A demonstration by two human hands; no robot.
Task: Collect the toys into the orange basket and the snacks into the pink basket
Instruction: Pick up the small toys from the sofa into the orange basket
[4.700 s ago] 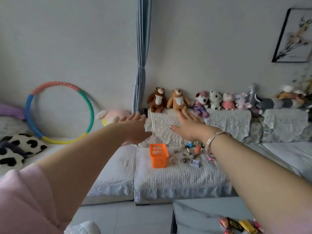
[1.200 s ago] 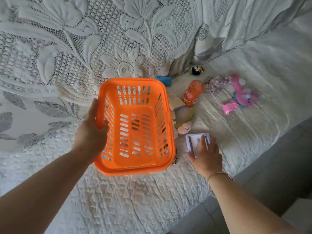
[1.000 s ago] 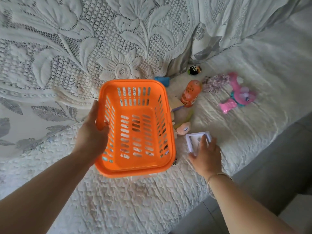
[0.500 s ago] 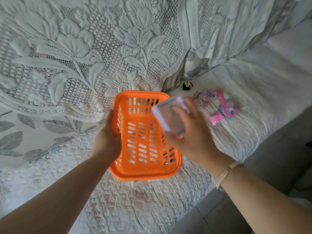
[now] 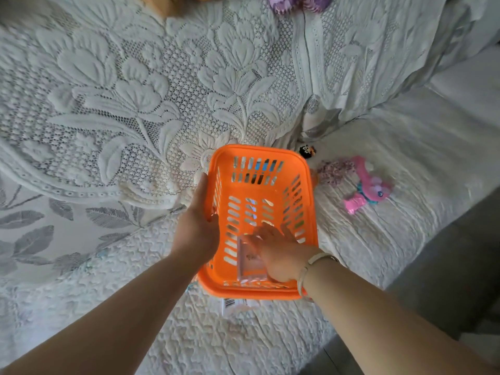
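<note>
A white quilted sofa cover (image 5: 81,307) filled the left, with a lace throw (image 5: 135,90) draped over the backrest above it. The left hand (image 5: 196,234) gripped the left rim of the orange basket (image 5: 259,158), which sat on the seat. Inside it the right hand (image 5: 281,255) lay on a small pale box (image 5: 249,259), fingers spread and loose. Right of the basket lay a tiny black toy (image 5: 307,151), a purple tuft (image 5: 334,170) and a pink toy (image 5: 368,185). Grey floor (image 5: 446,266) showed far right.

Both bare forearms reach forward. The left hand (image 5: 196,234) is closed around a rim, thumb inside. The right hand (image 5: 280,253), palm down with fingers spread, wears a pale bracelet (image 5: 311,263) on the wrist.
</note>
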